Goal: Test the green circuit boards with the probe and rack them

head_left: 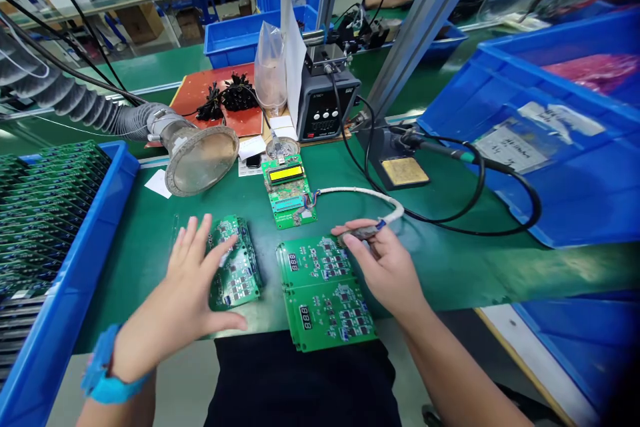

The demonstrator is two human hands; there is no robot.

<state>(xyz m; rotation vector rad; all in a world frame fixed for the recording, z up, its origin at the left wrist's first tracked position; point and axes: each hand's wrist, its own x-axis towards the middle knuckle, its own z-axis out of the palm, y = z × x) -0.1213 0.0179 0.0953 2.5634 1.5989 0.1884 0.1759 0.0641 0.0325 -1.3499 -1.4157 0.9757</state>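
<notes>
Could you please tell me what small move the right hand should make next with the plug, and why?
Probably lower the right hand so the small grey plug on the white braided cable meets the green panel of circuit boards with red displays: the plug sits above that panel's far edge, and the left hand is spread over the separate green circuit board.

Fume hood (201, 160) low over green bench (450, 260). Soldering station (325, 107) behind. Blue bin (87, 247) of boards left; sponge stand (404, 171) right.
</notes>
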